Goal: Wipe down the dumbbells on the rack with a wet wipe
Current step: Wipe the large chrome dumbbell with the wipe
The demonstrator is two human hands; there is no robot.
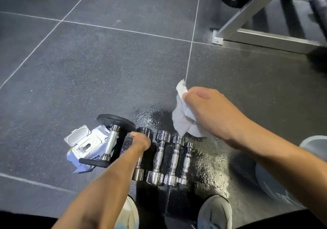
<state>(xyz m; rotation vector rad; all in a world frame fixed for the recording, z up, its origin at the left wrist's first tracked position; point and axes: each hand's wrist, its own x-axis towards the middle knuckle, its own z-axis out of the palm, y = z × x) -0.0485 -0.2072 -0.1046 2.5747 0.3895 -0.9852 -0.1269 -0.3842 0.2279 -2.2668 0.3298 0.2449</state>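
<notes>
the four small chrome dumbbells (158, 158) are mirror-bright polished metal with rough knurled grips, while the bigger dumbbell (111, 143) pairs a knurled metal bar with matt black end plates. the wet wipe (182, 119) is soft, crumpled white fabric — the wipes pack (99, 149) is shiny plastic film with a smooth hard white lid (79, 135). the floor (88, 60) is matt speckled tile, glossy in the wet patch (208, 168).
</notes>
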